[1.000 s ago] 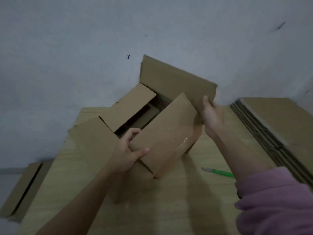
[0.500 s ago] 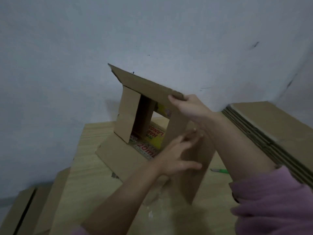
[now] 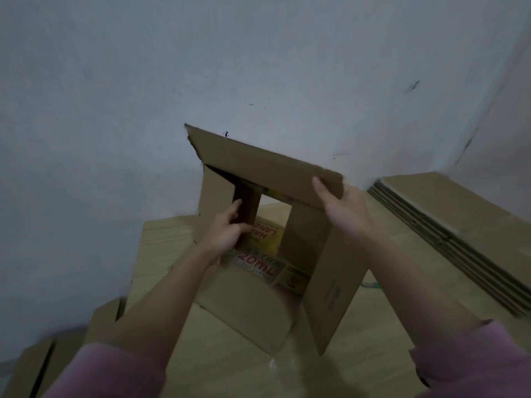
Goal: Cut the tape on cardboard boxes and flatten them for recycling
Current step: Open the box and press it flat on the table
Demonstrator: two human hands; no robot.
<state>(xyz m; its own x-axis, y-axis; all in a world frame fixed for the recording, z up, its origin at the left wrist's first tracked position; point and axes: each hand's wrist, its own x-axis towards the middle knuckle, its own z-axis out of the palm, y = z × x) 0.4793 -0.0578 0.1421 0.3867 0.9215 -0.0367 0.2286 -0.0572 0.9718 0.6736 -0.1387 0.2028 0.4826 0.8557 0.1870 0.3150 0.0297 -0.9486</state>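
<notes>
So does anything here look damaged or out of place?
Only small things. The top flap of the open box has a ragged, torn left edge. A green cutter lies on the table, half hidden behind the box. Whitish scraps lie near its front corner.

Plain brown corrugated cardboard box (image 3: 258,159) is showing a yellow printed panel with red lettering (image 3: 265,239) on its inner face. Pink fabric sleeves (image 3: 471,360) are covering both forearms. Pale wood-grain tabletop (image 3: 359,351) is lying against a dull grey-white wall (image 3: 115,96); a green-handled cutter (image 3: 372,285) is peeking out.
</notes>
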